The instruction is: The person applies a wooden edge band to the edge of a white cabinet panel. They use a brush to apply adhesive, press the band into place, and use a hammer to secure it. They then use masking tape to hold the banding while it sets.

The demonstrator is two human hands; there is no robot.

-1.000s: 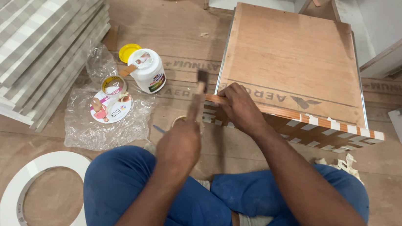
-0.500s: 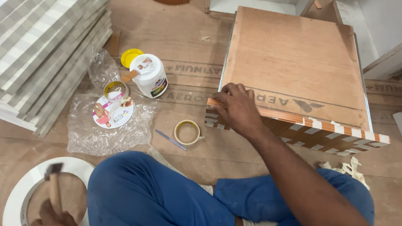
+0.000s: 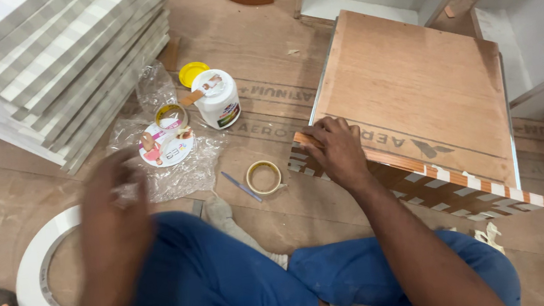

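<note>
So the left hand (image 3: 114,208) is swinging back in from 8 o'clock, hammer gone now, too blurry to tell its grip. Right hand (image 3: 338,150) is staying pressed flat on the wooden box (image 3: 412,86) at 2 o'clock, beside the tape roll (image 3: 264,177).

Brown plywood box (image 3: 412,86) with white edges, lying flat on the floor at right, its near edge faced with a strip of orange-and-white patterned trim (image 3: 460,178) running from the near-left corner, under a resting hand, toward the right.
</note>
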